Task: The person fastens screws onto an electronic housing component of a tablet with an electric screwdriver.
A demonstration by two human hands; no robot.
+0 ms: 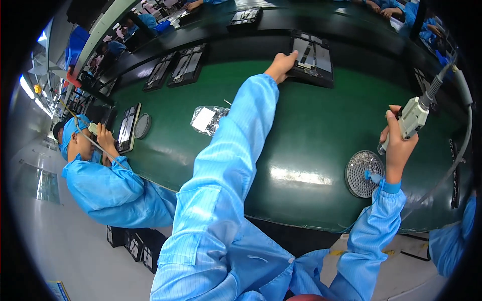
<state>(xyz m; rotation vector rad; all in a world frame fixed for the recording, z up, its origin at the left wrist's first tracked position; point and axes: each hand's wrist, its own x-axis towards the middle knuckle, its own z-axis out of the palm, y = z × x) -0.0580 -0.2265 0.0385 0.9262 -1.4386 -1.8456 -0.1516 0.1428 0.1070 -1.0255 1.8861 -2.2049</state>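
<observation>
My left hand [283, 65] reaches far forward. Its thumb lies over the left edge of a black, opened tablet-like device [321, 57] with inner parts showing, and the fingers are partly hidden. In my right hand [400, 150] is an electric screwdriver [413, 118] with a pale body, its cable rising to the upper right. The screwdriver's lower end hangs over the edge of a round dish [355, 184] with a pattern of many small holes. A blue wrist band [391, 186] with a knotted blue end circles my right wrist.
A green-topped bench [301, 130] spreads before me. A clear bag [203, 120] with a white label lies left of centre. Similar devices [187, 65] stand along the bench's back. At left a co-worker [110, 185] in blue bends over another device [128, 128] beside a round dish [142, 126].
</observation>
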